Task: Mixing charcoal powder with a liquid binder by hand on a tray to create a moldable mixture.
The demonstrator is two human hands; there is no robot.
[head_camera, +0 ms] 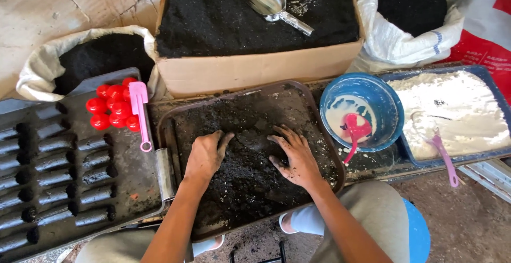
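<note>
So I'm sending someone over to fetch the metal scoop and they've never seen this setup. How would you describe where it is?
Find the big cardboard box of black powder behind the brown tray where both hands work. The scoop lies on the powder near the box's back right. It is the only shiny silver tool; the others about are pink plastic.

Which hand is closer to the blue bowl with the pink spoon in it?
The right hand. It rests on the dark mix just left of the blue bowl. The left hand lies farther left in the same tray.
</note>
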